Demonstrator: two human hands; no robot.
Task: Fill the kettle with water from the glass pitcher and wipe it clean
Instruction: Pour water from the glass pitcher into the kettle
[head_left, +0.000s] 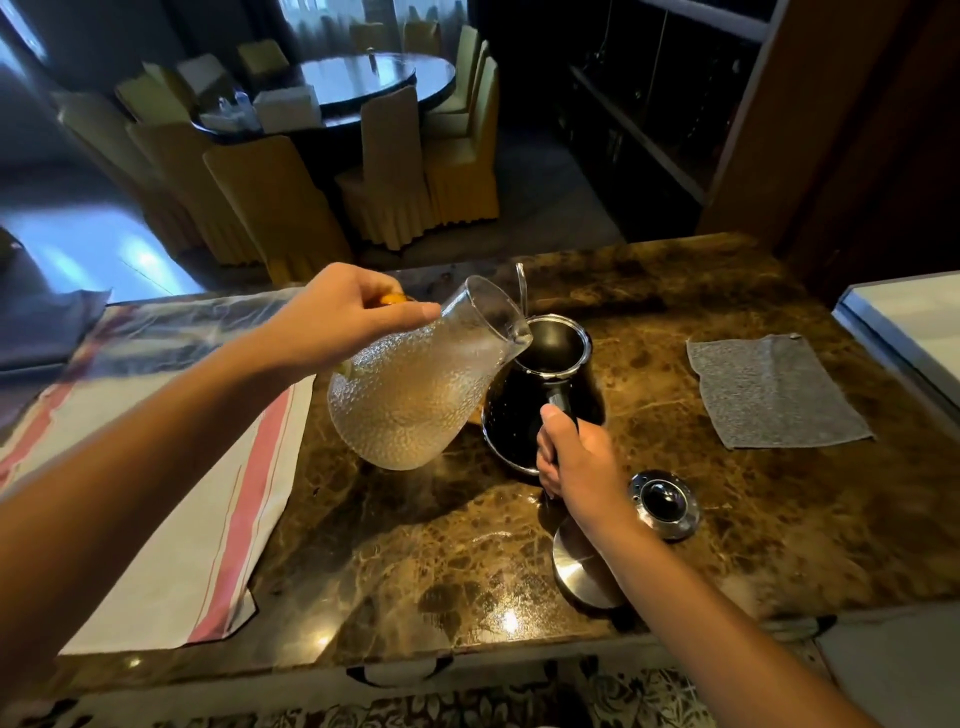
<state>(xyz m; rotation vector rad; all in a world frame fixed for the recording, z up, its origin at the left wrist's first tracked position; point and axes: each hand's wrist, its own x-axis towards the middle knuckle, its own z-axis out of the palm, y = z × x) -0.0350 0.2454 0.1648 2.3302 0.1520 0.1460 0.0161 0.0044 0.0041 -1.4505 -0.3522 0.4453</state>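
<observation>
So we're right in the pouring part, I'd say. The left hand (340, 317) is wrapped around the neck of the dimpled clear glass pitcher (415, 384), tipped so its lip sits just over the open mouth of the black round-bellied kettle (545, 395) on the brown marble countertop (675, 467). The right hand (576, 457) grips the kettle's handle to steady it. I can't make out an actual stream, and the pitcher looks pretty full, so filling has barely begun. The kettle's shiny lid with black knob (664, 503) lies off to the right. The grey wiping cloth (769, 389) lies flat and untouched, so the wipe-down is all left to do.
</observation>
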